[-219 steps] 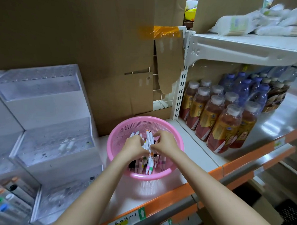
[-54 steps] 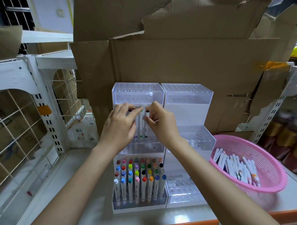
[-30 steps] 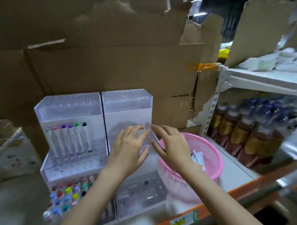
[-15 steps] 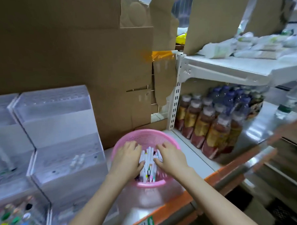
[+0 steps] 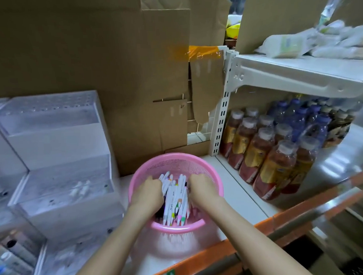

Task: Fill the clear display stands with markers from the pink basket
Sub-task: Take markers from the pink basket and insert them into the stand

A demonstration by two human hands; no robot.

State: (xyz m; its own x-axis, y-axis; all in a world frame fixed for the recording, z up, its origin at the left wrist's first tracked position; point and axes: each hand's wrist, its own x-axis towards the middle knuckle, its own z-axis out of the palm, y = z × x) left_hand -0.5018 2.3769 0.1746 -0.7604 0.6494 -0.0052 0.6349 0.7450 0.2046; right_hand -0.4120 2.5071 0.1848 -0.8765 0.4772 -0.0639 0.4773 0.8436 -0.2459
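Left hand (image 5: 146,195) and right hand (image 5: 203,190) now grip more tightly the white plastic markers (image 5: 175,197) between them; round pink basket (image 5: 173,157) surrounds both.

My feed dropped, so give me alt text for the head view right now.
The left hand and right hand grip a bundle of white markers inside the pink basket on a shelf. A clear display stand sits left, bottled drinks right, cardboard behind.
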